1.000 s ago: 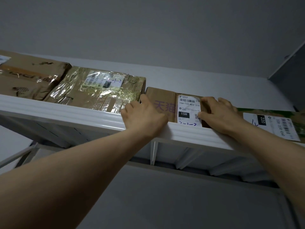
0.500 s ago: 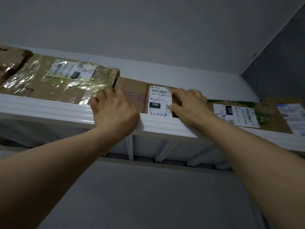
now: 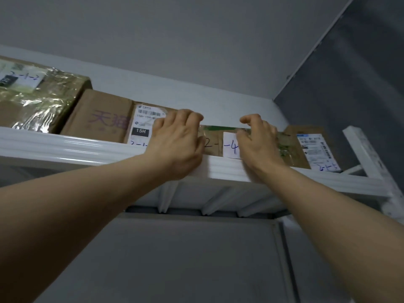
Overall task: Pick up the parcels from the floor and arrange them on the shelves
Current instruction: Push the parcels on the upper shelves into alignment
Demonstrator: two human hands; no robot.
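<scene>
On the top shelf (image 3: pixel 65 147), a white metal one seen from below, four parcels stood in a row behind the front lip. Farthest left of the flat green parcel (image 3: pixel 215 136) sat a box wrapped in shiny clear tape (image 3: pixel 39 101), marked "2-1-2" by hand on its label. Just beside it, and immediately left of the green parcel, was a plain brown carton (image 3: pixel 98 117) with purple printed characters and a white shipping label reading "15H". The green parcel itself lay low on the shelf, its white label showing "2-1-4" in blue pen. To its right stood a brown parcel with a barcode label (image 3: pixel 310 147), close to the shelf's upright post (image 3: pixel 367 154).

The left hand (image 3: pixel 177 138) lay with fingers curled and close together over the green parcel's left end, where it met the brown carton, the heel of the hand against the shelf lip. The right hand (image 3: pixel 256 141) rested on the green parcel's label area, fingers bent and partly spread, thumb raised; neither hand closed around anything. A grey wall rose behind.
</scene>
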